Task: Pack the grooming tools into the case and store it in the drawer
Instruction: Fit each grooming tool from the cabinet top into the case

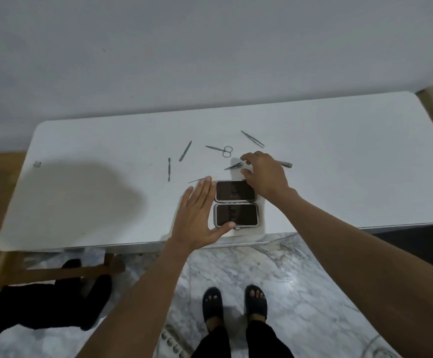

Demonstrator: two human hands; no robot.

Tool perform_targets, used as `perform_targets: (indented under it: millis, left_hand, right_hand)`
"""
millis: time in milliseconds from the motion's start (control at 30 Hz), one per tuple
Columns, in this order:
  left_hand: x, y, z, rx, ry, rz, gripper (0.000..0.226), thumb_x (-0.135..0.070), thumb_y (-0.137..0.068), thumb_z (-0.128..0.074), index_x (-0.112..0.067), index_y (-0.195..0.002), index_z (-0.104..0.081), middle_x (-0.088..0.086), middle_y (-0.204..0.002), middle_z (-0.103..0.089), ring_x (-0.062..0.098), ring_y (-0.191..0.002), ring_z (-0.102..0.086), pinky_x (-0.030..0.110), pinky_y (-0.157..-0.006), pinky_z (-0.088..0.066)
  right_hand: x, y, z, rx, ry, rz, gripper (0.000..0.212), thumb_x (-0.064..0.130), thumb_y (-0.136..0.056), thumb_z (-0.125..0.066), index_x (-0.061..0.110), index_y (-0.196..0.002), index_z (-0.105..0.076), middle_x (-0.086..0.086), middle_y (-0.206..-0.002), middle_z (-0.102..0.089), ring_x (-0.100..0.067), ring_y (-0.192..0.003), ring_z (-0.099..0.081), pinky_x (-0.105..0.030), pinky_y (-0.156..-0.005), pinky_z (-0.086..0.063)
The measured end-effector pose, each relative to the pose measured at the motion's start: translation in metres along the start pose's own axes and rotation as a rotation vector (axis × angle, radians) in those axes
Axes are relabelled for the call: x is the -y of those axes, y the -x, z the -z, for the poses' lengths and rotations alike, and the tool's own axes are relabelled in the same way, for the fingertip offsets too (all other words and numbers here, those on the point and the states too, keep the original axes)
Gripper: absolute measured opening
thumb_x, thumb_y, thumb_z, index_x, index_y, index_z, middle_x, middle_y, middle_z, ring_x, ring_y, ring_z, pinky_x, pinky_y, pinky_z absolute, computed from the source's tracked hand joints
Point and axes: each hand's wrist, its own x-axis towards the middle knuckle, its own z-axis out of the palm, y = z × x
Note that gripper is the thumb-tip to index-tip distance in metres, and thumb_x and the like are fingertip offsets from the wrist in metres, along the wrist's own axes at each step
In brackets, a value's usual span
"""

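Observation:
A black case [236, 202] lies open flat near the front edge of the white table [81, 202], both halves dark inside. My left hand [199, 215] rests flat against the case's left side, thumb on its front corner. My right hand [264, 174] hovers just beyond the case with fingers spread over a pointed metal tool [232, 166], not gripping it. Behind the hands lie small scissors [221, 149], tweezers [252, 139], a nail file [185, 151], a cuticle pusher [169, 169], a thin pick [197, 180] and a clipper [285, 164] partly hidden by my right hand.
The table stands against a pale wall. A wooden frame [63, 272] shows under the table's left side. The marble floor [274, 267] and my sandalled feet [233, 303] lie below. Black cloth [29, 306] sits at lower left. No drawer can be made out.

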Motion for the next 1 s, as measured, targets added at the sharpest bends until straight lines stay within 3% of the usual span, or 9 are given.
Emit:
perform_targets:
  millis: [267, 600, 800, 1000]
  left_hand:
    - [0.0, 0.0, -0.002, -0.002, -0.011, -0.013, 0.111, -0.086, -0.089, -0.043, -0.007, -0.164, -0.023, 0.008, -0.174, -0.014, 0.02, -0.162, -0.009, 0.051, -0.129, -0.018]
    - [0.0, -0.001, -0.002, 0.001, -0.018, -0.044, 0.114, -0.087, -0.089, -0.04, -0.003, -0.164, -0.022, 0.01, -0.174, -0.017, 0.021, -0.162, -0.009, 0.051, -0.13, -0.017]
    - [0.0, -0.001, -0.003, 0.011, -0.027, -0.045, 0.113, -0.088, -0.089, -0.034, -0.004, -0.164, -0.022, 0.01, -0.174, -0.016, 0.021, -0.162, -0.008, 0.049, -0.131, -0.013]
    - [0.001, 0.0, -0.004, 0.022, -0.031, -0.042, 0.114, -0.089, -0.089, -0.033, -0.004, -0.164, -0.02, 0.01, -0.174, -0.016, 0.021, -0.162, -0.009, 0.048, -0.132, -0.01]
  right_hand:
    - [0.004, -0.019, -0.012, 0.024, 0.108, 0.094, 0.023, 0.02, -0.091, -0.061, 0.024, -0.112, -0.07, -0.006, -0.105, -0.062, -0.029, -0.102, -0.057, -0.039, -0.073, -0.052]
    - [0.007, -0.012, -0.004, 0.038, 0.17, 0.165, 0.021, 0.019, -0.097, -0.052, 0.009, -0.108, -0.068, -0.014, -0.097, -0.063, -0.034, -0.092, -0.058, -0.04, -0.071, -0.047]
    - [0.01, 0.011, 0.014, 0.015, 0.145, 0.131, 0.022, 0.012, -0.093, -0.047, 0.003, -0.087, -0.067, -0.015, -0.082, -0.065, -0.035, -0.077, -0.06, -0.038, -0.066, -0.045]
    - [0.008, 0.045, 0.02, 0.011, 0.111, 0.157, 0.021, 0.013, -0.094, -0.051, 0.007, -0.105, -0.068, -0.015, -0.099, -0.067, -0.034, -0.088, -0.063, -0.043, -0.076, -0.052]
